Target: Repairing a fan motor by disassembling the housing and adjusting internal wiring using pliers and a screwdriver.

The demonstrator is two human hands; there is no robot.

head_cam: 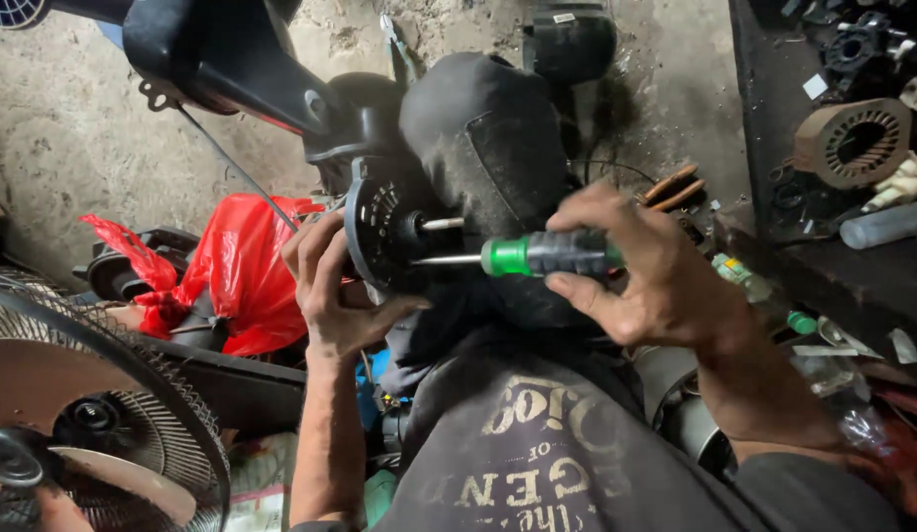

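Screwdriver (537, 254) lying level, tip leftward into the fan motor (385, 232).
Right hand (646, 271) clamped on its handle; left hand (330, 286) grips the motor.

Screwdriver (523, 255): green collar, grey-black ribbed handle, thin metal shaft, lying level, held in the right hand (641, 266), which is closed around the handle; its tip points left into the motor face. Fan motor (385, 229): round black housing with slotted vents and a short metal shaft sticking out toward the right hand, face turned right. Left hand (330, 286) grips its left rim from below, fingers curled over the edge.
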